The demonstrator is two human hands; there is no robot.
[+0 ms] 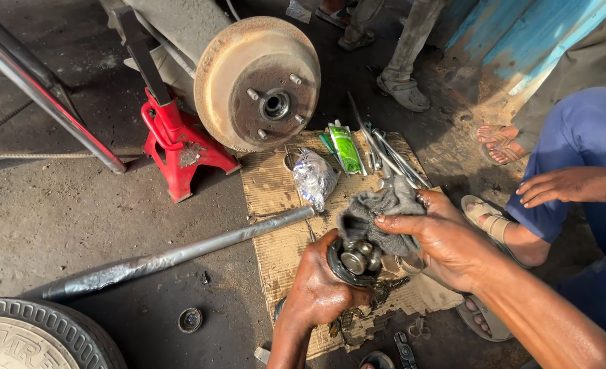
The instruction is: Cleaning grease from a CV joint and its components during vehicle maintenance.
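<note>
Here, a round, greasy dark metal joint part [355,261] is clasped in the left hand [317,290] over worn brown cardboard [276,198], at six o'clock from the rusty brake drum [258,82]. A grey rag [375,215], pinched by the right hand [446,239], is best pressed firmly while the part is held steady.

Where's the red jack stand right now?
The red steel jack stand stands at upper left on the concrete floor, just left of the rusty brake drum.

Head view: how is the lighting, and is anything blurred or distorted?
Head view: hard sunlight on the brake drum and cardboard, deep shadow at upper left; wide-angle bending at the edges, as on the tyre; left hand, right hand and grey rag sharp.
</note>
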